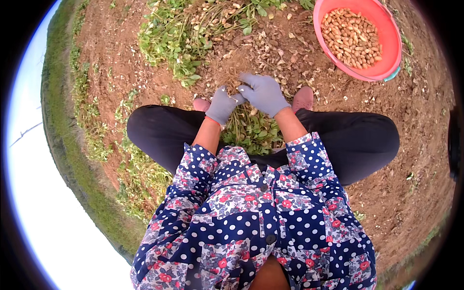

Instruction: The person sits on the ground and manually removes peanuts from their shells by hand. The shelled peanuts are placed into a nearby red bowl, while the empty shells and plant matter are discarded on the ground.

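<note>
Both my hands wear grey gloves and meet between my knees, over a bunch of peanut plants whose leafy tops point towards my lap. My left hand is closed around the stems near the roots. Against it, my right hand has its fingers bent at the thin brown roots; its fingertips are slightly blurred, and whether a pod is between them cannot be told. A pale peanut pod shows just under my right hand.
A pink bucket partly filled with peanuts stands at the upper right. Pulled peanut plants with pods lie ahead to the left. Dry leaves litter the brown soil beyond my hands. More green plants lie at my left.
</note>
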The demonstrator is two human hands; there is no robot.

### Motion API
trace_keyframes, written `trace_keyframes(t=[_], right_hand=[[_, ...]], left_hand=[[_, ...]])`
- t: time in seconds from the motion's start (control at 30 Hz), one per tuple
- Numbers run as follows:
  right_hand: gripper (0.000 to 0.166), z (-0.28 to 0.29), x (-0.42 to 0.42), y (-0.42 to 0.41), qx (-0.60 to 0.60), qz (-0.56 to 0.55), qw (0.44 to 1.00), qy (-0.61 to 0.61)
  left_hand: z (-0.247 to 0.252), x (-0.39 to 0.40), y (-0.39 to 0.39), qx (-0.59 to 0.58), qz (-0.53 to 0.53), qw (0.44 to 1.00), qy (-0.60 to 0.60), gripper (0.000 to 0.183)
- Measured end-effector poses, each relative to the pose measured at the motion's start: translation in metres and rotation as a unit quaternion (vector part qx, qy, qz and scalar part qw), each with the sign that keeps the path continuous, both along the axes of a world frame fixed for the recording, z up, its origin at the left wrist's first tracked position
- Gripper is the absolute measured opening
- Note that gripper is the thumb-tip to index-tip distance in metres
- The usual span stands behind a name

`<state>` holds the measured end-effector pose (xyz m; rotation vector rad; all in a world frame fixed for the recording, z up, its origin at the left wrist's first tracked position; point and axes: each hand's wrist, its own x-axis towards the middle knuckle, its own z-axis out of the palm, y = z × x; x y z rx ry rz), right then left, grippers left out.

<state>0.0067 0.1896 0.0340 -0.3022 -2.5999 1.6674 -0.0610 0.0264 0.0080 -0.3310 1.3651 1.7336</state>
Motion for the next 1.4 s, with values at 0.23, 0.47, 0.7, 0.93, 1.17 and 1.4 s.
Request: trace_keyframes(t=[0.23, 0.47, 0.7, 0.93, 1.17, 1.4], right_hand=[[0.028, 0.001, -0.001, 0.0, 0.1, 0.03, 0.995, -0.009], [0.039, 0.004, -0.002, 0.002, 0.092, 0.046, 0.991, -0.09], [0.034, 0.01, -0.001, 0.0, 0.16, 0.078, 0.978, -0.108], [0.03, -0.006, 0.009, -0.013, 0.128, -0.004, 0.99, -0.065], [0.016, -0.016, -0.005, 0.045, -0.738, -0.231, 0.625, -0.11], [0.061, 0.018, 0.001, 0.191, -0.842, -0.309, 0.25, 0.364]], left_hand=[[-0.014, 0.0, -0.004, -0.047, 0.012, 0.999, -0.021, 0.048], [-0.034, 0.002, -0.014, -0.224, -0.194, 0.886, 0.357, 0.049], [-0.022, 0.004, -0.002, -0.385, -0.259, 0.767, 0.443, 0.044], [-0.034, -0.005, -0.001, -0.485, -0.237, 0.76, 0.362, 0.05], [-0.003, -0.009, -0.015, -0.127, -0.03, 0.98, 0.152, 0.034], [0.013, 0.001, -0.034, -0.043, 0.0, 0.981, 0.19, 0.026]])
